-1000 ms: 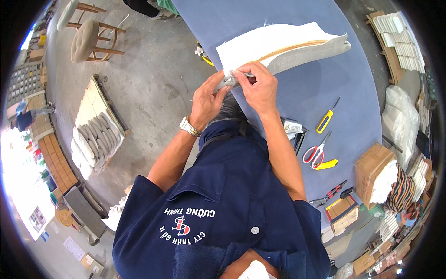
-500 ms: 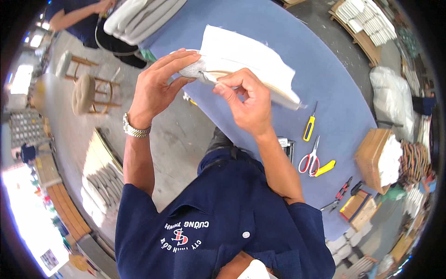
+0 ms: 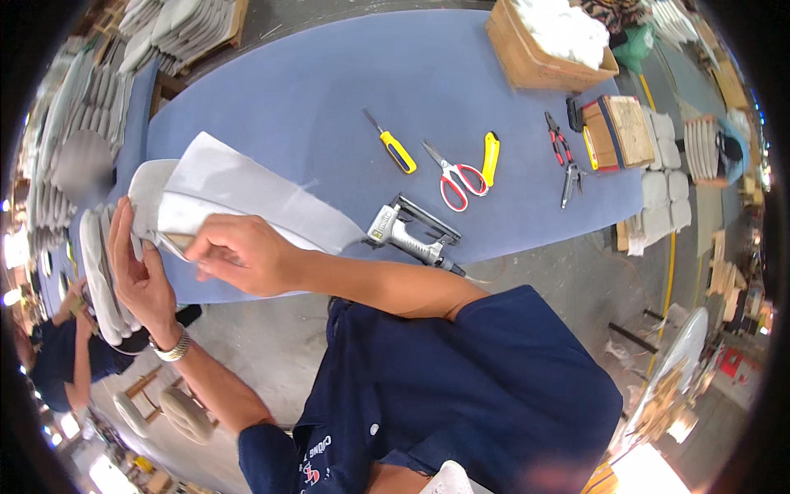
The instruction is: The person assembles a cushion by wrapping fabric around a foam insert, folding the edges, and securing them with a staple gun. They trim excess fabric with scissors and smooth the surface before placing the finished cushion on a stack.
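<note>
A pale grey fabric-covered padded piece (image 3: 151,188) with a loose grey-white cloth flap (image 3: 239,177) is held at the left edge of the blue-covered table. My left hand (image 3: 141,276) grips its left end, fingers along the outer side and thumb on the near side. My right hand (image 3: 243,253) is closed in a pinch at the near edge of the cloth, close to the left thumb. The fingertips partly hide what they pinch. A staple gun (image 3: 411,235) lies on the table beyond my right forearm.
On the blue table (image 3: 329,90) lie a yellow screwdriver (image 3: 397,152), red-handled scissors (image 3: 461,183), a yellow cutter (image 3: 490,156) and pliers (image 3: 558,138). A carton of white stuffing (image 3: 527,66) stands farther back. Stacked grey cushions (image 3: 103,272) and a co-worker (image 3: 62,362) are at left.
My view has swung round, so the table tools now sit ahead of me. Both hands still hold the padded piece, now lower and farther left in view. The staple gun shows more fully.
</note>
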Tool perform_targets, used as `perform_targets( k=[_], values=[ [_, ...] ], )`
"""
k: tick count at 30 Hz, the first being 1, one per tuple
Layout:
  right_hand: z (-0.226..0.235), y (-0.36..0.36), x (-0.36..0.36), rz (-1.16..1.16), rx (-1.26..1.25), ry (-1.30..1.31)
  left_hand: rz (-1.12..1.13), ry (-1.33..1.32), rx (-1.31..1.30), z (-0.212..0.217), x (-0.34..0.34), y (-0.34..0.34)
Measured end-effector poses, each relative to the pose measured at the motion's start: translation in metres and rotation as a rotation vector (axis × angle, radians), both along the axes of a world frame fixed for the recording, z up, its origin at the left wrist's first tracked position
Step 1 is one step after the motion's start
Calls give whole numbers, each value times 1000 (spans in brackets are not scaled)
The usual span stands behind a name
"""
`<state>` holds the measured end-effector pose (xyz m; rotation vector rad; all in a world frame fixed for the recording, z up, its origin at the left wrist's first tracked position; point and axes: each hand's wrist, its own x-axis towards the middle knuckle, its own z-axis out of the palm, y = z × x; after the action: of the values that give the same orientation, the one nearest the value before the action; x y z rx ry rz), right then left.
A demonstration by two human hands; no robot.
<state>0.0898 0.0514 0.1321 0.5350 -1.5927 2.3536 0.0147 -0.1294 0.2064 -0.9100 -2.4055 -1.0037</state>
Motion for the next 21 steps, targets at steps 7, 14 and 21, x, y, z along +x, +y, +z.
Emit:
perform_targets(
  k=[7, 14, 21],
  values=[
    [-95, 126, 49, -546, 608, -409, 35, -180, 64, 6, 11, 24],
    [-267, 254, 165, -817, 1318, -761, 327, -7, 52, -3, 22, 32],
    [-268, 272, 152, -708, 1217, -940, 323, -94, 56, -4, 26, 5]
  ],
)
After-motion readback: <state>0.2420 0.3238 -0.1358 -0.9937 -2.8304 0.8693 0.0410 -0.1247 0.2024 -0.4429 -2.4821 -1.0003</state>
